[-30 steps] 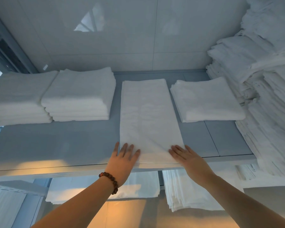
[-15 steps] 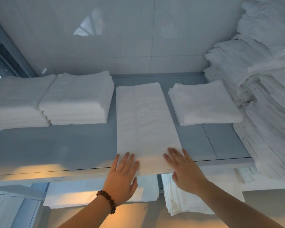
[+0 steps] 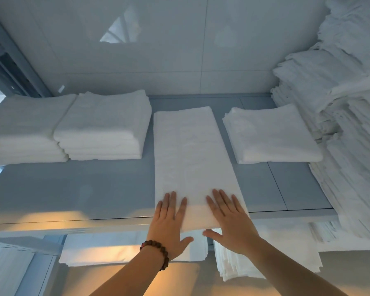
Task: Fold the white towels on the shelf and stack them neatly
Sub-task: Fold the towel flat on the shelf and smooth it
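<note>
1. Left hand and right hand: fingers straight and spread, pressing flat on the near end of the long towel; nothing is gripped.
2. Long towel: lies lengthwise on the shelf, near end at the front edge.
3. Folded stack lies to its left, single folded towel to its right, both apart from it.

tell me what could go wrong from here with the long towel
1. The long towel has its near end over the shelf's front edge; a pull toward the person might drag it off.
2. The left hand and right hand only lie flat on it, so the layers may shift and the next fold could come out crooked.
</note>
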`<act>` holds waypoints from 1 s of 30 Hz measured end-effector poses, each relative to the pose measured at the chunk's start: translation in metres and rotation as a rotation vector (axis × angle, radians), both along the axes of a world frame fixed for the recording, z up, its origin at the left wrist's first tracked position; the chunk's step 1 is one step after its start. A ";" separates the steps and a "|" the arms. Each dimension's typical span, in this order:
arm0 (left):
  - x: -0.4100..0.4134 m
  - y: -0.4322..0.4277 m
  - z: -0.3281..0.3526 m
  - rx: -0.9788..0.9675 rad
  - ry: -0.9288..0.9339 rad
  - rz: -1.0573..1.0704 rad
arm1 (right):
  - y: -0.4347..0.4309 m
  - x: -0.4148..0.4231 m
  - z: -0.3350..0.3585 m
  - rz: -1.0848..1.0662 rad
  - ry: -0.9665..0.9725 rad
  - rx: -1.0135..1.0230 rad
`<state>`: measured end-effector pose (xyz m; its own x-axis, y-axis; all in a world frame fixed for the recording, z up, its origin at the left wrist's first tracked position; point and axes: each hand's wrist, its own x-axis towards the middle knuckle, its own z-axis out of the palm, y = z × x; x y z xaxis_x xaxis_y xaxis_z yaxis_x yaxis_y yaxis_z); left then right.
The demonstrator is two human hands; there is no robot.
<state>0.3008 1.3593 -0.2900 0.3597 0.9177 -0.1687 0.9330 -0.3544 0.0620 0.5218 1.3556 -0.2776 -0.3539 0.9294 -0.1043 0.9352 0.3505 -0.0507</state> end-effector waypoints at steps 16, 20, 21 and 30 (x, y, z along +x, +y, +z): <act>0.029 -0.015 0.021 0.002 0.222 0.132 | -0.012 0.024 0.017 0.112 -0.077 -0.111; 0.022 -0.034 0.024 -0.023 0.179 0.052 | -0.032 0.032 0.024 0.076 -0.033 -0.118; 0.020 -0.038 0.027 -0.018 0.169 0.019 | -0.039 0.032 0.025 0.057 -0.017 -0.111; -0.023 -0.072 0.085 0.281 -0.297 0.014 | -0.079 0.016 0.077 -0.190 0.198 0.082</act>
<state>0.2781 1.2877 -0.2048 0.3426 0.9183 0.1984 0.8939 -0.3836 0.2319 0.5383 1.2769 -0.2009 -0.1791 0.9834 0.0276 0.9591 0.1808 -0.2178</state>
